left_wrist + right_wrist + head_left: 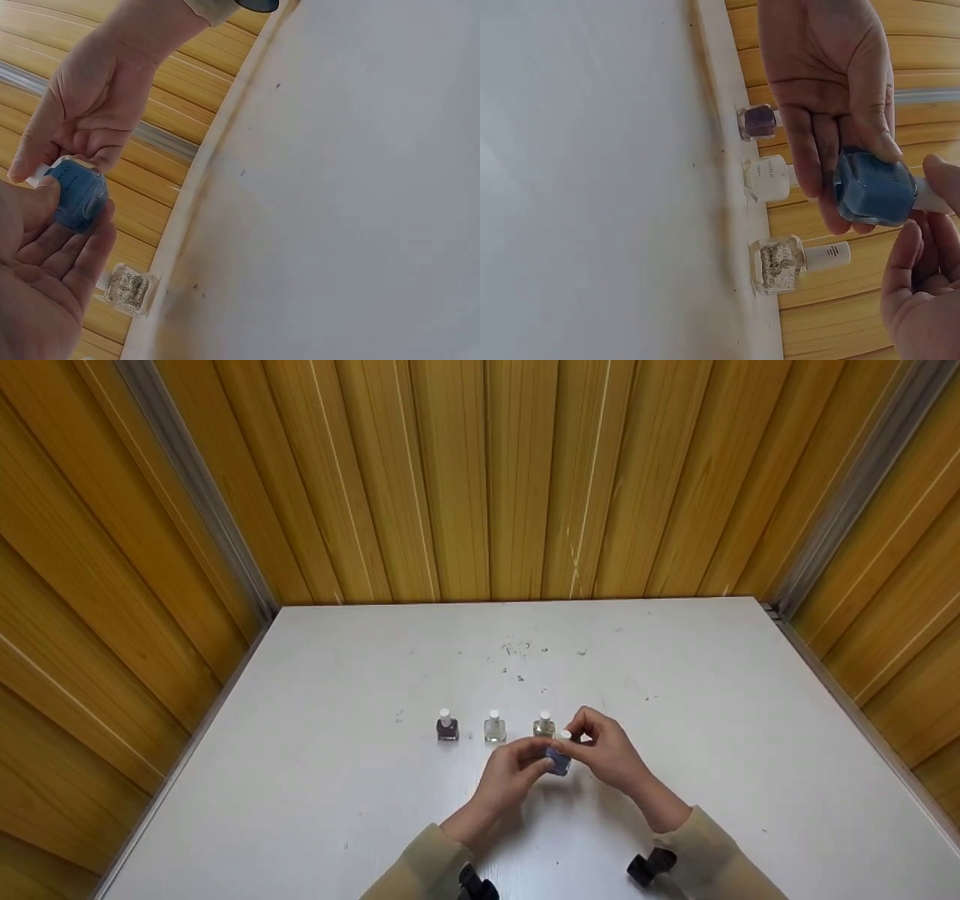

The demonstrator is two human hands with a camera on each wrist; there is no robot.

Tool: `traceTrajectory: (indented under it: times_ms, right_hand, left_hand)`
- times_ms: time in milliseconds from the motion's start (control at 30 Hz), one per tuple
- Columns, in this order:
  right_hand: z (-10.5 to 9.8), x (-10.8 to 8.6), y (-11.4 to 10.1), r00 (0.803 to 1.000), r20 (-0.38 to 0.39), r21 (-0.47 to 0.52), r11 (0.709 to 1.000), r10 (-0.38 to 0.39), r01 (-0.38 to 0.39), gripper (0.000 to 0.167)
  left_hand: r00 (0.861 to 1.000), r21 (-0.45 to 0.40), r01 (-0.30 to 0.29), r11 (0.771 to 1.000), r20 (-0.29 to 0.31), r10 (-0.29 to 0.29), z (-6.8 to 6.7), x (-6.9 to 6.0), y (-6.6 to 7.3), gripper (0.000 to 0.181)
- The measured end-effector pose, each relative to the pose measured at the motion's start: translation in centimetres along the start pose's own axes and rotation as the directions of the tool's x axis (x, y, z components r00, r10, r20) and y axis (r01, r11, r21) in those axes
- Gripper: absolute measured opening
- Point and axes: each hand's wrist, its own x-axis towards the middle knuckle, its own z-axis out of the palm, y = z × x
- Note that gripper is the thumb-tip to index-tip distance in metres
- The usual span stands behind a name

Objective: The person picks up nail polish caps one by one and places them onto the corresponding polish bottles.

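Note:
My left hand [506, 776] holds a blue nail polish bottle [559, 763] by its glass body, thumb on one face and fingers behind. With thumb and fingertips, my right hand [613, 754] pinches its white cap [930, 197]. The bottle is held tilted above the table, and its cap is on the neck. Just behind the hands stands a clear nail polish bottle with glitter flecks [778, 266], partly covered in the head view. Further left are a whitish nail polish bottle [495, 730] and a dark purple one [448, 729], both upright with white caps.
The white table [337, 795] has small dark marks [517, 649] toward its back. Yellow wood-look panels [517, 480] rise behind it and along both sides, with grey metal posts [202, 487] in the corners. Black wrist devices [651, 866] sit at both sleeves.

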Motion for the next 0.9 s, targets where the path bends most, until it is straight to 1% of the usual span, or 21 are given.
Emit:
traceTrajectory:
  times_ms: [67, 133, 200, 267, 300, 367, 467, 533, 733, 800, 900]
  right_hand:
    - [-0.2, 0.0, 0.0, 1.0, 0.026, -0.006, 1.0, 0.0, 0.0, 0.023]
    - [-0.6, 0.0, 0.1, 0.996, 0.08, 0.006, 1.0, -0.028, 0.028, 0.024]
    - [-1.0, 0.0, 0.1, 0.985, 0.151, 0.05, 0.996, -0.081, 0.075, 0.027]
    - [-1.4, 0.1, 0.2, 0.968, 0.206, 0.099, 0.988, -0.14, 0.121, 0.029]
    - [-1.6, 0.1, 0.3, 0.961, 0.225, 0.115, 0.984, -0.162, 0.139, 0.029]
    - [-1.7, 0.1, 0.4, 0.953, 0.239, 0.139, 0.978, -0.184, 0.154, 0.027]
    - [-1.8, 0.1, 0.5, 0.957, 0.226, 0.121, 0.98, -0.182, 0.158, 0.023]
    - [-1.6, 0.2, 0.5, 0.964, 0.203, 0.101, 0.983, -0.17, 0.152, 0.021]
    - [-0.9, 0.1, 0.4, 0.991, 0.073, 0.06, 0.992, -0.112, 0.108, 0.011]
    - [-0.4, 0.0, 0.3, 0.994, 0.036, 0.063, 0.993, -0.098, 0.096, 0.014]
    - [0.1, -0.1, 0.2, 0.997, -0.004, 0.057, 0.996, -0.075, 0.075, 0.022]
  left_hand:
    - [1.0, 0.007, 0.0, 1.0, 0.0, 0.0, 0.0, 0.1, 0.0, 0.023]
    - [1.0, 0.004, 0.002, 1.0, 0.005, -0.002, -0.1, 0.1, 0.0, 0.023]
    - [1.0, 0.001, 0.002, 1.0, 0.011, -0.002, -0.1, 0.1, -0.1, 0.024]
    - [1.0, -0.008, 0.007, 1.0, 0.015, -0.007, -0.2, 0.2, -0.1, 0.026]
    - [1.0, -0.009, 0.006, 1.0, 0.017, -0.006, -0.2, 0.2, -0.1, 0.027]
    - [1.0, -0.014, 0.008, 1.0, 0.02, -0.008, -0.2, 0.2, -0.1, 0.029]
    - [1.0, -0.019, 0.009, 1.0, 0.021, -0.009, -0.2, 0.2, -0.1, 0.03]
    - [1.0, -0.018, 0.008, 1.0, 0.02, -0.008, -0.1, 0.2, -0.1, 0.029]
    - [1.0, -0.013, -0.006, 1.0, 0.01, 0.006, 0.0, 0.1, -0.1, 0.026]
    - [1.0, -0.006, -0.021, 1.0, 0.007, 0.021, 0.0, 0.1, 0.0, 0.026]
    - [0.999, 0.011, -0.033, 0.999, 0.006, 0.033, 0.0, 0.1, 0.0, 0.026]
